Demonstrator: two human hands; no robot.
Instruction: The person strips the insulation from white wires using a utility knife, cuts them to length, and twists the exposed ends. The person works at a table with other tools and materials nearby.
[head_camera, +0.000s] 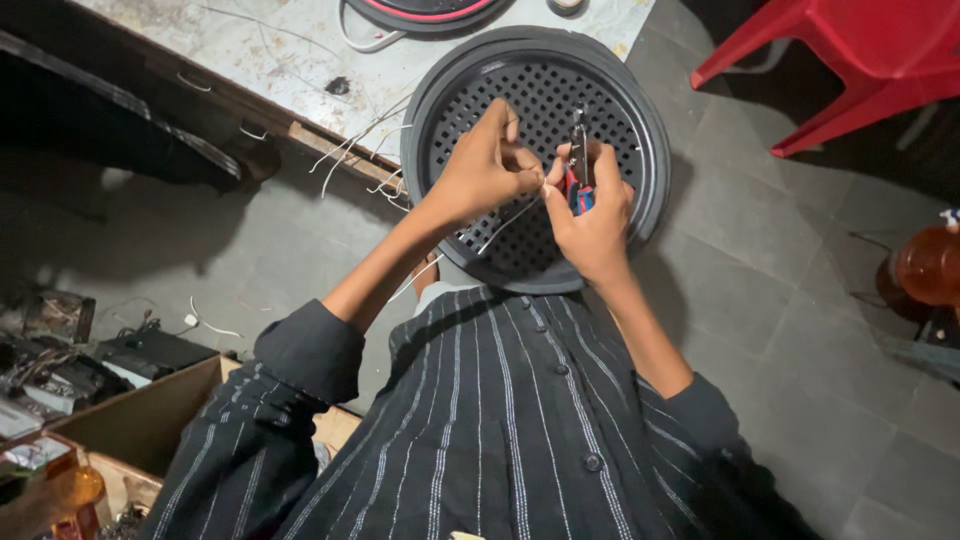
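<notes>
My left hand pinches a thin white wire above a round black perforated grille. The wire trails down from my fingers across the grille. My right hand grips small pliers with red and blue handles, jaws pointing up, right beside my left fingertips. Both hands meet over the grille's middle. My sleeves are dark with white stripes.
A worn grey worktable with loose white wire strands lies at upper left. A red plastic chair stands at upper right. A cardboard box and electronic parts sit at lower left. An orange bottle is at the right.
</notes>
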